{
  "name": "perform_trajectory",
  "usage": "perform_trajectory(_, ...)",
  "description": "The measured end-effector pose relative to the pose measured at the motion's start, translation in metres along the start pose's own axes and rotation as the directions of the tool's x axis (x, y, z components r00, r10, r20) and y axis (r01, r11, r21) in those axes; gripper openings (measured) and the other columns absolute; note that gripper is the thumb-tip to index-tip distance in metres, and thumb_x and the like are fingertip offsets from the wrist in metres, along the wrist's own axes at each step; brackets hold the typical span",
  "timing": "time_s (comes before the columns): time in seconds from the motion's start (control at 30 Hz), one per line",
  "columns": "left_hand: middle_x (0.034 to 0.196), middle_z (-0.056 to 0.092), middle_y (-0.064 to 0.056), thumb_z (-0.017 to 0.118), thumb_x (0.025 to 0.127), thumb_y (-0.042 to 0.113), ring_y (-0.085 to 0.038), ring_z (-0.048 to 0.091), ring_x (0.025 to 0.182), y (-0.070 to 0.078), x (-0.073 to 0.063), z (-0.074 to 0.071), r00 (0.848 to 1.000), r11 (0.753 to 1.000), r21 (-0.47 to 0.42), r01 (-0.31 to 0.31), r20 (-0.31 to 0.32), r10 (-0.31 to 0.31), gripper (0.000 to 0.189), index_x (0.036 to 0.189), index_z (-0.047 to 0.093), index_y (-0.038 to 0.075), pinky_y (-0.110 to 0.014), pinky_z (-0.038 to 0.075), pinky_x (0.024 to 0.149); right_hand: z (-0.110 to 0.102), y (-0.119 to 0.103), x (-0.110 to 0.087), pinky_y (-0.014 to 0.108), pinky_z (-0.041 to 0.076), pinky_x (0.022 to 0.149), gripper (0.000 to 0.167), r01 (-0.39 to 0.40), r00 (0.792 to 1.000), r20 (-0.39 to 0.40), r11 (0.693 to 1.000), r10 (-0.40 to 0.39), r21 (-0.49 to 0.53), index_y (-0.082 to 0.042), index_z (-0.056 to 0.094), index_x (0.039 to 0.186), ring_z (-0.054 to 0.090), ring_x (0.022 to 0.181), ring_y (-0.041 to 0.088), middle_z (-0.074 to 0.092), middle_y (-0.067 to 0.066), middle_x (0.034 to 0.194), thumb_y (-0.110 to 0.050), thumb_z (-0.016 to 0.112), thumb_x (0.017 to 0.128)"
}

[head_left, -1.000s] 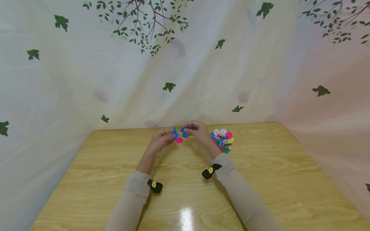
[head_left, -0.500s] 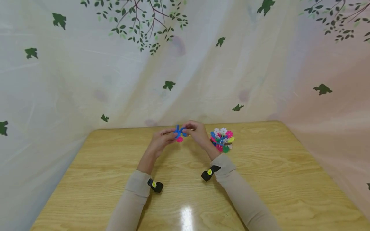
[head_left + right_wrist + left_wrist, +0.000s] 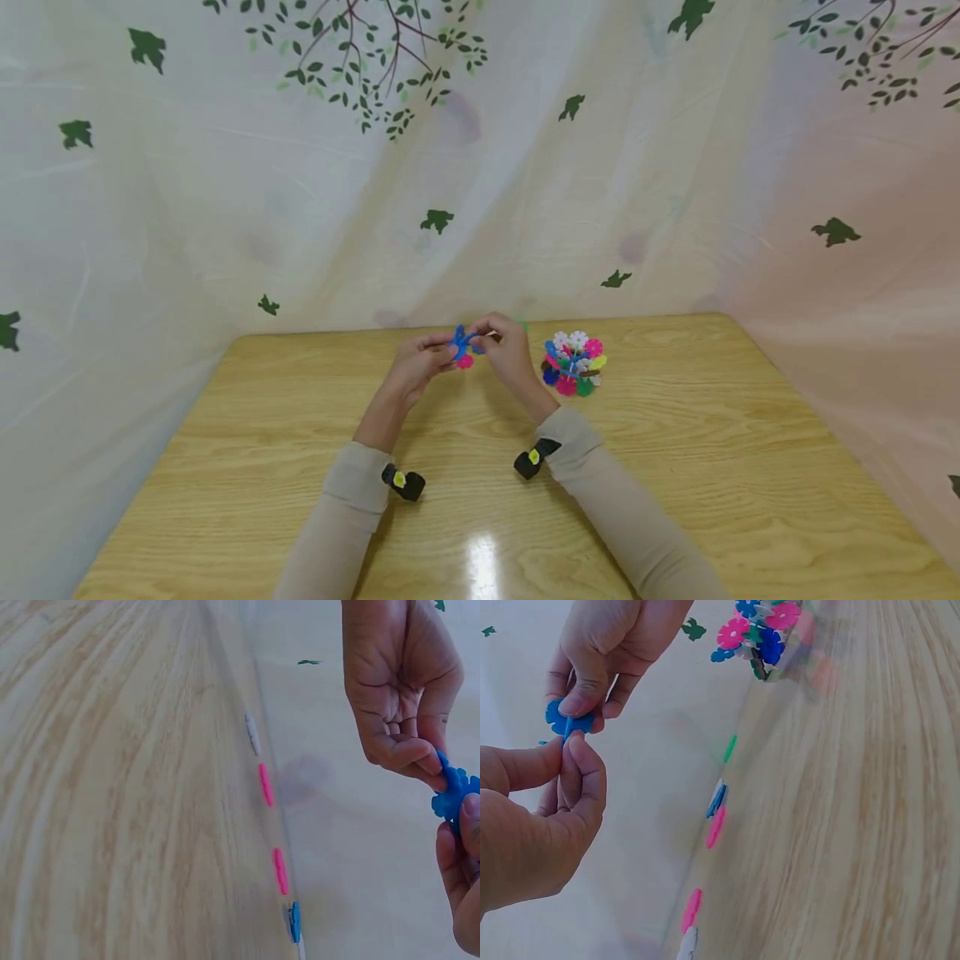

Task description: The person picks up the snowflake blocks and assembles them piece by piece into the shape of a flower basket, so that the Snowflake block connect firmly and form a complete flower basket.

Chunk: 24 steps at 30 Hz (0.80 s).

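My left hand [image 3: 420,360] pinches a blue snowflake disc [image 3: 460,342] between thumb and fingers, just above the far side of the table. Opposite it, my right hand [image 3: 506,343] pinches a second blue disc, and the two pieces meet edge to edge at an angle. The left wrist view shows the right hand's disc [image 3: 579,718] broadside, with the left fingertips [image 3: 591,761] close below. In the right wrist view the blue disc [image 3: 454,796] sits between both hands' fingertips. How deeply the slots engage is hidden by the fingers.
A cluster of joined, many-coloured snowflake discs [image 3: 576,363] stands right of my right hand. Loose discs lie along the table's far edge, including a pink one [image 3: 716,827], a green one [image 3: 730,748] and a white one [image 3: 253,733]. A printed curtain [image 3: 330,208] hangs behind the table [image 3: 300,433].
The two blue discs, apart one second ago, came together as the left hand's piece moved slightly right. My right forearm has shifted a little left, uncovering more of the cluster.
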<state>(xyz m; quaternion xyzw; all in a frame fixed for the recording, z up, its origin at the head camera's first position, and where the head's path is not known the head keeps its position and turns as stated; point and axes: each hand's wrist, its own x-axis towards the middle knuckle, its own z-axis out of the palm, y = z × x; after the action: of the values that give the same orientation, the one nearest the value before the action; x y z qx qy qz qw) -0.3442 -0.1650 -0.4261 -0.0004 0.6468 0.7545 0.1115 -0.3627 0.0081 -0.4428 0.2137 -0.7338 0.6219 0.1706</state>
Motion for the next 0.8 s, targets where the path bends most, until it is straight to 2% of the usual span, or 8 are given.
perform_trajectory(0.1, 0.092, 0.068, 0.001, 0.059, 0.099, -0.002, -0.006, 0.067, 0.078, 0.003, -0.001, 0.001, 1.0, 1.0, 0.007, 0.0, -0.01, 0.0, 0.037, 0.134, 0.055, -0.013, -0.021, 0.06, 0.078, 0.001, -0.001, -0.001, 0.044, 0.059, 0.068, 0.011, 0.009, 1.0, -0.008, 1.0, -0.009, 0.01, 0.004, 0.072, 0.086, 0.067, 0.078, 0.038, 0.066, 0.025, 0.086, 0.01, 0.066, 0.092)
perform_trajectory(0.2, 0.091, 0.068, 0.001, 0.059, 0.099, -0.003, -0.007, 0.067, 0.078, 0.005, -0.002, 0.001, 1.0, 1.0, 0.008, 0.002, -0.01, -0.002, 0.037, 0.134, 0.055, -0.014, -0.021, 0.059, 0.078, 0.002, 0.0, -0.001, 0.037, 0.059, 0.068, 0.008, -0.01, 1.0, -0.013, 0.999, 0.01, 0.042, 0.007, 0.072, 0.087, 0.067, 0.078, 0.039, 0.066, 0.027, 0.087, 0.008, 0.067, 0.093)
perform_trajectory(0.37, 0.089, 0.068, 0.003, 0.058, 0.099, -0.003, -0.006, 0.067, 0.077, 0.006, -0.001, 0.002, 1.0, 1.0, 0.005, -0.002, 0.004, 0.002, 0.04, 0.137, 0.051, -0.016, -0.02, 0.059, 0.075, 0.0, -0.003, -0.001, 0.038, 0.057, 0.066, 0.006, -0.034, 0.999, 0.0, 0.995, 0.034, 0.096, 0.014, 0.069, 0.089, 0.065, 0.079, 0.05, 0.062, 0.035, 0.088, 0.011, 0.064, 0.093)
perform_trajectory(0.47, 0.086, 0.068, 0.004, 0.057, 0.099, -0.004, -0.005, 0.066, 0.076, 0.005, -0.001, 0.002, 1.0, 1.0, 0.002, 0.0, 0.006, 0.0, 0.04, 0.137, 0.051, -0.016, -0.018, 0.058, 0.073, -0.001, -0.014, -0.003, 0.037, 0.055, 0.065, 0.008, -0.036, 0.999, 0.015, 0.994, 0.034, 0.1, 0.016, 0.068, 0.09, 0.063, 0.082, 0.055, 0.062, 0.037, 0.089, 0.013, 0.062, 0.093)
perform_trajectory(0.53, 0.085, 0.067, 0.005, 0.056, 0.099, -0.005, -0.005, 0.066, 0.075, 0.005, -0.001, 0.002, 1.0, 1.0, 0.0, 0.004, 0.005, -0.004, 0.04, 0.137, 0.05, -0.017, -0.018, 0.058, 0.072, -0.002, -0.024, -0.005, 0.037, 0.054, 0.065, 0.008, -0.026, 1.0, 0.018, 0.994, 0.025, 0.103, 0.018, 0.067, 0.089, 0.061, 0.081, 0.055, 0.061, 0.038, 0.089, 0.015, 0.061, 0.093)
perform_trajectory(0.63, 0.084, 0.067, 0.005, 0.056, 0.099, -0.005, -0.005, 0.066, 0.074, 0.006, -0.002, 0.003, 1.0, 1.0, 0.0, 0.006, 0.003, -0.006, 0.04, 0.137, 0.05, -0.016, -0.018, 0.057, 0.071, -0.002, -0.038, -0.007, 0.03, 0.054, 0.063, 0.009, 0.014, 1.0, 0.007, 0.996, -0.014, 0.093, 0.017, 0.067, 0.087, 0.061, 0.077, 0.049, 0.061, 0.035, 0.086, 0.017, 0.06, 0.092)
perform_trajectory(0.73, 0.086, 0.067, 0.004, 0.056, 0.099, -0.005, -0.005, 0.066, 0.075, 0.008, -0.003, 0.003, 1.0, 1.0, 0.008, 0.006, 0.001, -0.006, 0.039, 0.136, 0.052, -0.016, -0.018, 0.058, 0.072, -0.001, -0.042, -0.008, 0.022, 0.051, 0.062, 0.011, 0.046, 0.999, 0.0, 0.995, -0.046, 0.085, 0.016, 0.068, 0.086, 0.062, 0.074, 0.044, 0.062, 0.032, 0.085, 0.018, 0.058, 0.091)
perform_trajectory(0.8, 0.087, 0.067, 0.003, 0.057, 0.099, -0.004, -0.006, 0.066, 0.076, 0.009, -0.004, 0.003, 1.0, 1.0, 0.02, 0.003, -0.001, -0.003, 0.038, 0.136, 0.053, -0.015, -0.018, 0.058, 0.072, -0.001, -0.042, -0.008, 0.018, 0.05, 0.063, 0.013, 0.051, 0.999, 0.001, 0.995, -0.051, 0.086, 0.016, 0.068, 0.086, 0.061, 0.074, 0.045, 0.063, 0.031, 0.085, 0.019, 0.057, 0.091)
